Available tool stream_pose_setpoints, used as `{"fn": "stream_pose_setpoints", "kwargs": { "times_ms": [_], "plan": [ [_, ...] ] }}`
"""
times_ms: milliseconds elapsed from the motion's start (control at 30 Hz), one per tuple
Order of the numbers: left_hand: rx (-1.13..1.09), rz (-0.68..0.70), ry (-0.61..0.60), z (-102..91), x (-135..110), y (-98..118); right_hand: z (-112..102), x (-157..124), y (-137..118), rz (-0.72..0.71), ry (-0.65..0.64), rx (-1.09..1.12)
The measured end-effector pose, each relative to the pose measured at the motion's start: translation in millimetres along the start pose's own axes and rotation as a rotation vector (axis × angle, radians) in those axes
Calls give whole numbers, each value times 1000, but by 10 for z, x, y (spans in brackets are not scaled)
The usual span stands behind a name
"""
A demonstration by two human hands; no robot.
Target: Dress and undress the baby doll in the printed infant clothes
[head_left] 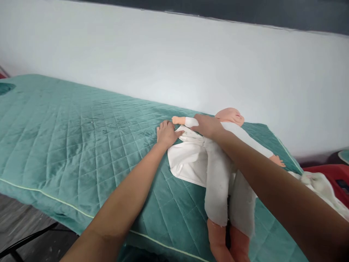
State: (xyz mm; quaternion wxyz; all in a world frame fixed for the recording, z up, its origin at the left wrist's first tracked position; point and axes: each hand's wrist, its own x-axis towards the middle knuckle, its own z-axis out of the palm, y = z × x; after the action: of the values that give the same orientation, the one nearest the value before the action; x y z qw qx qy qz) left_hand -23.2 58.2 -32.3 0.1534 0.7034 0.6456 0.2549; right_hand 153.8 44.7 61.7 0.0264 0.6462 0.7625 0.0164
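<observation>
A baby doll (218, 174) lies on its back on the green quilted bed cover (109, 145), its head (230, 115) toward the wall. It wears a white top and fuzzy white trousers (218, 185); its lower legs are bare. Beside its waist a white garment flap (188, 160) is spread out to the left. My left hand (166, 134) rests on the cover with fingers apart, its thumb touching the upper edge of the white cloth near the doll's small hand (178, 120). My right hand (207, 125) is closed around the doll's sleeved arm at the chest; its fingertips are partly hidden.
A white wall (163, 58) borders the bed's far side. At the right lie a white cloth (317, 185) and a red item (334, 178). Black metal legs (29, 236) show at the lower left, over the grey floor (16, 214).
</observation>
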Motion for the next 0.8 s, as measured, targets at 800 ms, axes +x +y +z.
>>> {"fn": "stream_pose_setpoints", "kwargs": {
  "times_ms": [800],
  "plan": [
    [-506, -268, 442, -516, 106, -546, 25, -168, 173, -22, 117, 222]
  ]
}}
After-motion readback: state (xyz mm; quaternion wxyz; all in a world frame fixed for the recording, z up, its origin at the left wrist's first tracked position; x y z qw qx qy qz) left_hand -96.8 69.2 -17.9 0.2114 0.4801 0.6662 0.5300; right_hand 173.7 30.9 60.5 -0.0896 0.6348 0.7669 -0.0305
